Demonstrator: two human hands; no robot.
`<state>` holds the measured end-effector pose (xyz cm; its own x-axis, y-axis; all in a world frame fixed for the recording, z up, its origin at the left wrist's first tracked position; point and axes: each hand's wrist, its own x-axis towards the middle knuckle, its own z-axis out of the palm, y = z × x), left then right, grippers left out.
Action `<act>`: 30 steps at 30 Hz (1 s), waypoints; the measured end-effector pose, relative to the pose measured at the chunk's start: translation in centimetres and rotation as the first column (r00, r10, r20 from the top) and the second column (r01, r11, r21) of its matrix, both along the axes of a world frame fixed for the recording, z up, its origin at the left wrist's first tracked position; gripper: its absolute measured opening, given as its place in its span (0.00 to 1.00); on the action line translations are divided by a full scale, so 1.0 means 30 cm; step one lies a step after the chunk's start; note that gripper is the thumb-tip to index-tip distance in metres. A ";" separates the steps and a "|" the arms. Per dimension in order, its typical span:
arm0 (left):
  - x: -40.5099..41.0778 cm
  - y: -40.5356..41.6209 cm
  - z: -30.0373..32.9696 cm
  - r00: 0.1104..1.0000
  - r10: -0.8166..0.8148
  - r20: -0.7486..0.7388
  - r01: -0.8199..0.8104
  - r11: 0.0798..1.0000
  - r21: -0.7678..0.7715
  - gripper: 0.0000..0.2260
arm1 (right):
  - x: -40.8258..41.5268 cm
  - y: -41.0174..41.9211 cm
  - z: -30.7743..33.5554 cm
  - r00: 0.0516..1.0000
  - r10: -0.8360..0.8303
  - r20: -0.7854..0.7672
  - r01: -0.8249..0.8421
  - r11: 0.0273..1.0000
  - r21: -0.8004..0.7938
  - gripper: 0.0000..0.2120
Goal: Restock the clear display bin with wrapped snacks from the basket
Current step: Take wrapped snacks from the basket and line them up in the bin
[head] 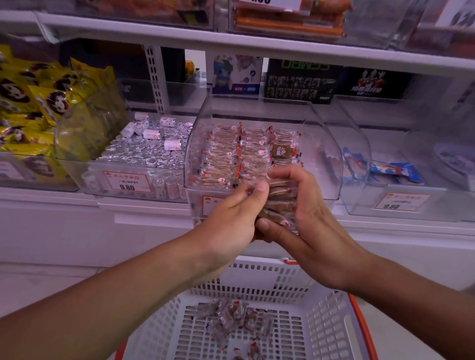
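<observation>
A white basket point(330, 322) sits closest, with a few wrapped snacks point(237, 317) lying near its far wall. Above it, the left hand point(234, 215) and the right hand point(303, 210) curl around a stack of snacks point(280, 201), squeezing it between them at the front edge of the clear bin point(325, 157). Neat rows of snacks point(232, 154) fill the bin's left side.

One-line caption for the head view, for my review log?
Both hands, left and right, hold a stack of wrapped snacks at the clear bin, above the basket.
</observation>
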<state>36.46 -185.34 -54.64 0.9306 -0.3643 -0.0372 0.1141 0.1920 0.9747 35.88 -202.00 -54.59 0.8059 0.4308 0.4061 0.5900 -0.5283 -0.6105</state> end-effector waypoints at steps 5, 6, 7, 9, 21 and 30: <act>-0.002 -0.033 0.032 0.995 0.103 0.014 -0.103 0.995 -0.003 0.18 | 0.007 -0.002 0.041 0.964 -0.126 0.233 0.129 0.992 0.001 0.25; -0.002 -0.038 0.043 0.990 0.142 0.015 -0.142 0.990 0.002 0.16 | 0.011 -0.002 0.053 0.950 -0.148 0.276 0.155 0.988 -0.002 0.23; 0.001 -0.042 0.052 0.985 0.170 0.033 -0.171 0.985 0.015 0.14 | 0.016 -0.003 0.064 0.937 -0.159 0.311 0.173 0.985 -0.019 0.22; 0.004 -0.042 0.068 0.978 0.178 0.111 -0.186 0.981 0.063 0.14 | 0.023 -0.010 0.085 0.931 -0.132 0.341 0.163 0.985 -0.064 0.21; 0.162 0.093 0.179 0.859 0.102 0.502 -0.329 0.861 0.389 0.19 | 0.281 -0.111 0.328 0.947 -0.204 0.248 0.297 0.849 -0.437 0.19; 0.236 0.138 0.051 0.770 -0.169 0.615 -0.427 0.580 0.694 0.18 | 0.647 -0.030 0.205 0.954 -0.290 0.075 0.193 0.402 -0.895 0.17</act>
